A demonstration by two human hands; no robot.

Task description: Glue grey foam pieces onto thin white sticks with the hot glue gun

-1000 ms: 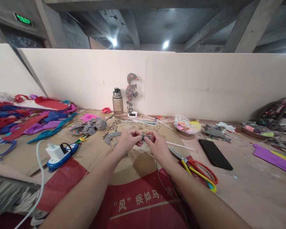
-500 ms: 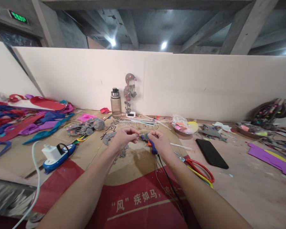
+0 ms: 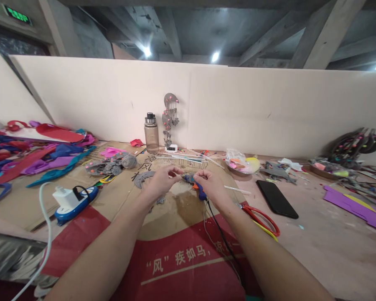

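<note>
1. The left hand [image 3: 166, 179] is curling its thumb and forefinger close together just left of the small dark piece [image 3: 188, 178]; whether anything thin is sitting between the tips, one cannot tell.
2. The right hand [image 3: 207, 183] is bringing its fingertips nearly together at that piece's right end, perhaps pinching it, though the grip is too small to read.
3. The piece itself is showing between the two hands, over the cardboard [image 3: 175, 223] on the worktop [image 3: 319, 255]. A blue tool [image 3: 202, 193] with a black cord is showing just beside the right hand (held or merely lying there, one cannot tell).
4. As for what looks done, a grey hanging ornament [image 3: 171, 119] with pink dots is standing out against the far white panel, seemingly complete.
5. As for what looks left, a grey crescent [image 3: 143, 179] is lying loose left of the hands, and grey scraps [image 3: 159, 201] are lying nearer; the small piece is apparently being worked by hand, so this part is seemingly unfinished.
</note>
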